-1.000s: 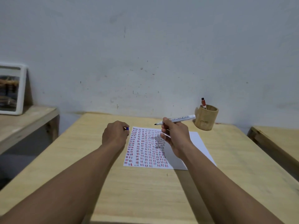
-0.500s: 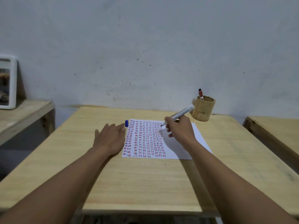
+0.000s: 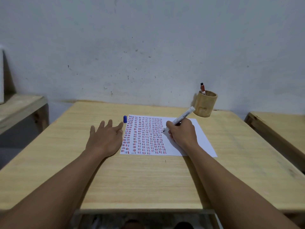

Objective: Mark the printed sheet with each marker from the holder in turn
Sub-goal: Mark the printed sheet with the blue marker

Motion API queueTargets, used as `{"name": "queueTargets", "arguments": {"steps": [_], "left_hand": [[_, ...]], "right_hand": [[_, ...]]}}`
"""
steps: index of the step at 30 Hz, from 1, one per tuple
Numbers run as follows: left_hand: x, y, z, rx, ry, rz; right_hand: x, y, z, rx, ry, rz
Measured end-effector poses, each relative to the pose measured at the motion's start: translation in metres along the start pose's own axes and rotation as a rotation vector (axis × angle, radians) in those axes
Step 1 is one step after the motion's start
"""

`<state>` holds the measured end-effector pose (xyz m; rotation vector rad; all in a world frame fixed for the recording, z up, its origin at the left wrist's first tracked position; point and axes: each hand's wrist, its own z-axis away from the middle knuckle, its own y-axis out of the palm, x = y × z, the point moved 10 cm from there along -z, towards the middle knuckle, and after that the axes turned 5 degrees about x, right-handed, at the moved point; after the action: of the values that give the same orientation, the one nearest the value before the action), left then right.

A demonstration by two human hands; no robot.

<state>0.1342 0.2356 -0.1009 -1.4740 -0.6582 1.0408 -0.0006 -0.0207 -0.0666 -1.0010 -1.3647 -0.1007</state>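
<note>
Hands: right [image 3: 182, 133] grips marker [image 3: 180, 118] — tip down-left.

Table [image 3: 148, 179] was pale wood, matt, fine straight grain. Sheet [image 3: 199, 139] was plain white paper, matt. Marker [image 3: 181, 117] had a smooth white plastic barrel; loose cap [image 3: 125, 119] was blue plastic, slight sheen. Holder [image 3: 205, 103] looked like smooth light wood. Wall [image 3: 148, 47] was matt, scuffed plaster.

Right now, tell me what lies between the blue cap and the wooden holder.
In the head view, the printed sheet's far edge and the marker in the right hand lie between blue cap and holder.
</note>
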Motion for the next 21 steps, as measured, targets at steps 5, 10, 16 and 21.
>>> {"name": "queueTargets", "arguments": {"steps": [5, 10, 16, 21], "left_hand": [[0.0002, 0.0006, 0.0006, 0.006, 0.0, -0.006], [-0.0005, 0.0002, 0.0009, 0.007, 0.005, -0.01], [0.0001, 0.0006, 0.001, 0.008, -0.002, -0.016], [-0.0015, -0.0003, 0.002, 0.011, -0.001, -0.01]], "right_hand": [[-0.0002, 0.0009, -0.002, 0.009, -0.007, 0.0], [-0.0005, 0.0016, -0.0014, 0.012, -0.014, 0.018], [-0.0004, 0.0029, -0.0017, 0.028, 0.004, 0.015], [0.0006, 0.0013, -0.001, 0.031, 0.011, 0.013]]}}
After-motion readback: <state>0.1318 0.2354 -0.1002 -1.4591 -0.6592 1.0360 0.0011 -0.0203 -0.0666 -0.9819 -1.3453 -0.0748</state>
